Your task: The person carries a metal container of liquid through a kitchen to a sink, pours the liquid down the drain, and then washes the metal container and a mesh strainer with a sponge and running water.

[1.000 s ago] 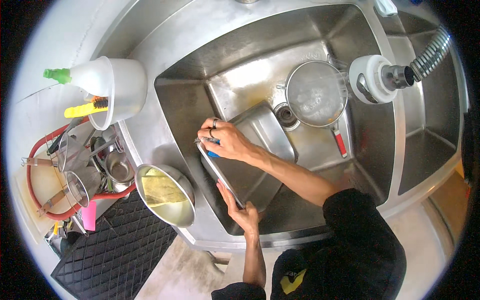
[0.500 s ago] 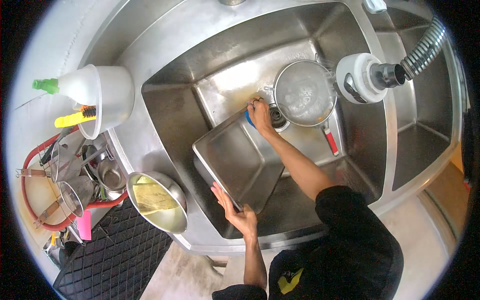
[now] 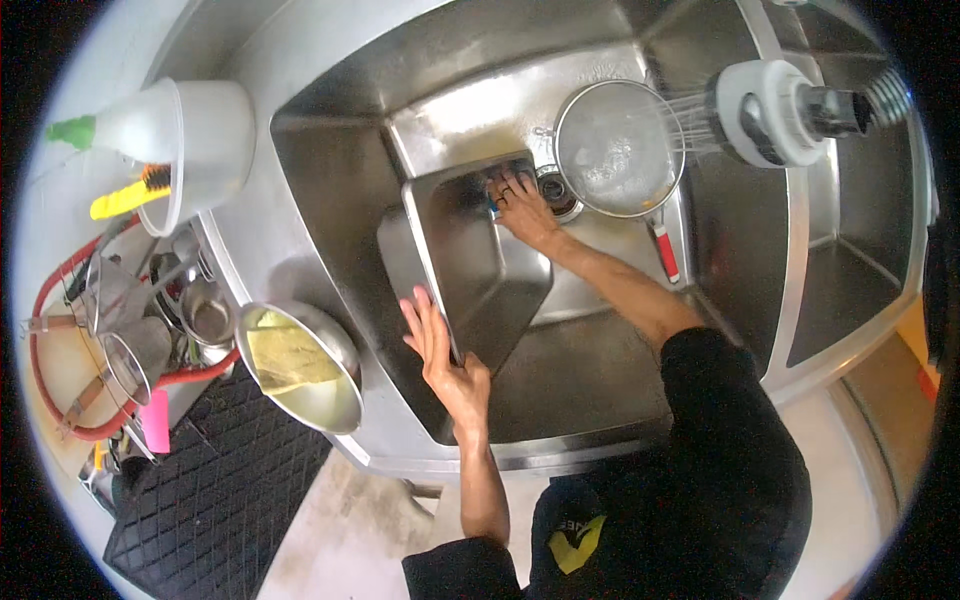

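Pan (image 3: 455,235) tilted in sink (image 3: 590,350), beside strainer (image 3: 620,150). Right hand (image 3: 523,212) grasps blue scrubber (image 3: 493,196) against pan's inside; left hand (image 3: 452,375) braces rim, fingers straight, unclenched. Scrubbing looks underway; can't tell how much is done or left.

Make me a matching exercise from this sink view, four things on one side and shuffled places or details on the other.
Things:
1. Metal pan
2. Round strainer
3. Yellow cloth
4. Brush

Details:
A. Lies in a metal bowl
B. Has a yellow handle
C. Touches the left hand
D. Has a red handle

Pairs: 1-C, 2-D, 3-A, 4-B.
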Tool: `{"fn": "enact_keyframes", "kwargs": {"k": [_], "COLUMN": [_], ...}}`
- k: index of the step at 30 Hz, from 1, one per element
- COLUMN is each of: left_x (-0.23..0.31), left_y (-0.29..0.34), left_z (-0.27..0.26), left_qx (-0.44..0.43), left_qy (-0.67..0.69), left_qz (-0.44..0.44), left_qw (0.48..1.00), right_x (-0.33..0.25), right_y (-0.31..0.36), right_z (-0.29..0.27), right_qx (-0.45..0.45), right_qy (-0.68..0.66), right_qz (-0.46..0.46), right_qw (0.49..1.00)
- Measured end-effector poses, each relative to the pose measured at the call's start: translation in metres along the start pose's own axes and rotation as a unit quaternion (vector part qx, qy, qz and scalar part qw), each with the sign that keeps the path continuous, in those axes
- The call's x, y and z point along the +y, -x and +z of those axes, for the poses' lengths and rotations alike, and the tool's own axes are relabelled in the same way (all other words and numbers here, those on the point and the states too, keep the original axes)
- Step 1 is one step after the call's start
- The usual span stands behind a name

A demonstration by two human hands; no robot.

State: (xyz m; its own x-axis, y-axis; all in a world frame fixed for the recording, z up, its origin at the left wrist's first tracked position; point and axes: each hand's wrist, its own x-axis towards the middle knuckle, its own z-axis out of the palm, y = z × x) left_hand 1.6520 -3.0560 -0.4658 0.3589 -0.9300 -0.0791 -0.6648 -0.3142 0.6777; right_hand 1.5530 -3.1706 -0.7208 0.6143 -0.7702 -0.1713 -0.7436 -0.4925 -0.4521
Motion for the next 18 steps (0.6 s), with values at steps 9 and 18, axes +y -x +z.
{"fn": "enact_keyframes", "kwargs": {"k": [9,18], "left_x": [-0.006,-0.012], "left_y": [-0.015,-0.006], "left_z": [-0.001,-0.006], "left_qx": [-0.034,-0.033], "left_qy": [-0.034,-0.035], "left_qz": [0.025,0.006], "left_qw": [0.999,0.999], "right_x": [-0.003,0.009], "right_y": [0.077,0.071], "right_z": [0.065,0.026], "right_qx": [-0.045,-0.058], "right_qy": [0.076,0.083], "right_qz": [-0.232,-0.090], "right_qw": [0.969,0.991]}}
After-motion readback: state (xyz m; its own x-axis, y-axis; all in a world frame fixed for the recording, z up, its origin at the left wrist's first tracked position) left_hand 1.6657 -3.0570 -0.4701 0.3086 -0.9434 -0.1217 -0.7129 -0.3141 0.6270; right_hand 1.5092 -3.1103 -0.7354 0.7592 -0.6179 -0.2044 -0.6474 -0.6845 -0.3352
